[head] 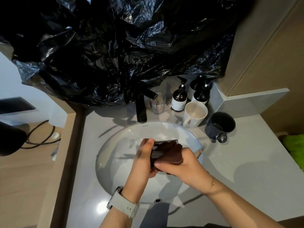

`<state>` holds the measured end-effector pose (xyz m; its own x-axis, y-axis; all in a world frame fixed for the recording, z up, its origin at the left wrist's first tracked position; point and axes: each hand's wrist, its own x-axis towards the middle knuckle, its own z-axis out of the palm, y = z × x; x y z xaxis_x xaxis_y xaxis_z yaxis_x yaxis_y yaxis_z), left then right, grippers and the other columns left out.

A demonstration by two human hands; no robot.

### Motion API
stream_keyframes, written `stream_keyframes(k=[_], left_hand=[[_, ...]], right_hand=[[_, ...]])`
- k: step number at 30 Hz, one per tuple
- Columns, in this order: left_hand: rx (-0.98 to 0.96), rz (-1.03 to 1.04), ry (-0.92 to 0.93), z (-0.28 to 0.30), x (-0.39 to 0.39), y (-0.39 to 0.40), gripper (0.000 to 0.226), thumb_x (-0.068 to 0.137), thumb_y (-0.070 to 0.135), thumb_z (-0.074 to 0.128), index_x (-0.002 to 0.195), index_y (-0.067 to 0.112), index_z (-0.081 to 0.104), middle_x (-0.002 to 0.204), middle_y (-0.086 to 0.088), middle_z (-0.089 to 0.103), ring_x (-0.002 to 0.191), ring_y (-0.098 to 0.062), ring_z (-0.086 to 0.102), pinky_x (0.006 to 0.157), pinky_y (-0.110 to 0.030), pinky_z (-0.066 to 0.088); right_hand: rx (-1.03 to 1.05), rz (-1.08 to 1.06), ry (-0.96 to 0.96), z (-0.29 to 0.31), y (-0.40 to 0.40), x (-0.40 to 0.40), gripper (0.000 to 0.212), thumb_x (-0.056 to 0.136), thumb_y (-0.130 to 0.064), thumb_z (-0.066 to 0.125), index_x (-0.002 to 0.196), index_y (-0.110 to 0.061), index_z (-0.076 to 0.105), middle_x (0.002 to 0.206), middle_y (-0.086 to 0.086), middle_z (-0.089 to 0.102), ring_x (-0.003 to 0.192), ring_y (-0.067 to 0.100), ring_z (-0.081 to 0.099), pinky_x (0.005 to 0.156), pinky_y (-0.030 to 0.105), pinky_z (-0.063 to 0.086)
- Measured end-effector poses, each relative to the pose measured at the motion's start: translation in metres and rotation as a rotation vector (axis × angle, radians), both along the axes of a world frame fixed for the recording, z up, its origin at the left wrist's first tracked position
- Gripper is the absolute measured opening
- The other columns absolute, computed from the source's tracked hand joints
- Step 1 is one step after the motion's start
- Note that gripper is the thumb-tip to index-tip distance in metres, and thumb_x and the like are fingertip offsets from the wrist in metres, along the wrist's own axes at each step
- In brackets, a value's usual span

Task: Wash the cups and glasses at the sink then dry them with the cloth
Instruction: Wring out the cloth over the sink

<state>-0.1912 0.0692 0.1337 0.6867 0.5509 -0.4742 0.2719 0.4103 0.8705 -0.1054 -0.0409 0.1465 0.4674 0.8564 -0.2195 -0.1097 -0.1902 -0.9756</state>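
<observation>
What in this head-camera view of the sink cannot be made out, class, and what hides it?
- Glass, head view: mostly covered by the brown cloth and both hands; its shape is unclear.
- Wall above the tap: hidden by black plastic sheeting.
- Green item: cut off by the right edge.
- Bottle label: too small to read.
- Left hand palm: hidden behind the glass.

Little can be read. The sink bears a small dark brand mark on its rim at 12 o'clock, just below the tap, too small to make out. The brown bottle, at 1 o'clock from the sink, carries a white label whose print is too fine to read.
</observation>
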Motion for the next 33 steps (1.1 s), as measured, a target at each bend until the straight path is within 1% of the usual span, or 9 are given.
stream_keyframes(k=[6,9,13,15,21,24,29,31,33], left_hand=[[0.831,-0.067,-0.179,-0.006,-0.012,0.003,0.025,0.092,0.045,0.044,0.105,0.029,0.057,0.094,0.009,0.064,0.089,-0.015,0.063,0.076,-0.026,0.05],[0.563,-0.074,-0.195,0.005,-0.009,0.003,0.03,0.092,0.046,0.045,0.105,0.02,0.055,0.082,0.005,0.062,0.07,-0.008,0.062,0.062,-0.021,0.049],[-0.076,-0.027,0.048,0.018,-0.003,0.0,0.032,0.1,0.042,0.043,0.084,0.015,0.048,0.046,0.009,0.041,0.033,-0.003,0.033,0.035,-0.014,0.026],[-0.038,0.027,0.043,0.02,-0.002,-0.006,0.028,0.103,0.034,0.039,0.084,0.014,0.045,0.043,0.011,0.041,0.032,-0.003,0.033,0.034,-0.014,0.026],[0.568,-0.028,-0.031,-0.005,-0.018,-0.003,0.019,0.09,0.049,0.042,0.096,0.036,0.055,0.069,0.012,0.059,0.065,-0.009,0.055,0.059,-0.031,0.046],[0.406,-0.03,-0.082,0.01,-0.019,0.002,0.018,0.096,0.041,0.045,0.098,0.026,0.056,0.067,0.005,0.054,0.053,-0.008,0.05,0.05,-0.022,0.039],[-0.029,-0.002,0.029,0.031,-0.017,0.001,0.045,0.103,0.046,0.035,0.096,0.007,0.059,0.044,0.004,0.034,0.034,-0.008,0.027,0.036,-0.018,0.021],[0.095,0.028,0.025,0.026,-0.014,-0.002,0.042,0.105,0.039,0.033,0.104,0.001,0.051,0.043,0.007,0.039,0.032,-0.006,0.033,0.035,-0.017,0.026],[0.389,0.041,-0.041,0.022,-0.015,-0.006,0.03,0.104,0.041,0.035,0.102,0.018,0.053,0.059,0.006,0.056,0.047,-0.005,0.052,0.044,-0.02,0.041]], right_hand=[[0.003,-0.136,0.533,0.013,0.006,0.014,0.028,0.068,-0.02,0.074,0.094,-0.008,0.076,0.098,0.016,0.074,0.092,0.023,0.07,0.083,0.03,0.056],[0.028,-0.141,0.399,0.014,0.008,0.01,0.011,0.073,-0.014,0.074,0.083,-0.012,0.078,0.088,0.013,0.075,0.085,0.021,0.071,0.081,0.028,0.056],[-0.062,-0.01,-0.286,0.006,0.005,0.001,0.018,0.075,-0.023,0.077,0.092,-0.021,0.076,0.082,0.005,0.076,0.082,0.019,0.072,0.079,0.042,0.058],[-0.056,-0.001,-0.281,0.007,0.005,-0.001,0.021,0.076,-0.019,0.076,0.096,-0.018,0.075,0.083,0.004,0.075,0.082,0.02,0.072,0.076,0.041,0.057],[-0.052,-0.147,0.396,0.015,0.006,-0.001,0.011,0.084,-0.006,0.068,0.091,-0.008,0.077,0.093,0.015,0.075,0.09,0.023,0.072,0.082,0.028,0.057],[0.006,-0.119,0.298,0.016,0.007,-0.008,0.009,0.085,-0.008,0.069,0.089,-0.007,0.076,0.084,0.015,0.075,0.081,0.023,0.071,0.073,0.033,0.056],[-0.063,0.059,-0.385,0.005,0.007,-0.01,0.026,0.075,-0.034,0.073,0.086,-0.01,0.076,0.079,0.005,0.075,0.082,0.019,0.072,0.078,0.044,0.056],[-0.021,-0.002,-0.22,0.012,0.008,-0.01,0.013,0.079,-0.02,0.075,0.088,-0.011,0.076,0.081,0.009,0.076,0.082,0.017,0.072,0.081,0.039,0.057],[0.004,-0.133,0.126,0.02,0.01,-0.006,0.006,0.083,-0.011,0.073,0.087,-0.009,0.076,0.086,0.016,0.074,0.082,0.019,0.071,0.081,0.036,0.057]])
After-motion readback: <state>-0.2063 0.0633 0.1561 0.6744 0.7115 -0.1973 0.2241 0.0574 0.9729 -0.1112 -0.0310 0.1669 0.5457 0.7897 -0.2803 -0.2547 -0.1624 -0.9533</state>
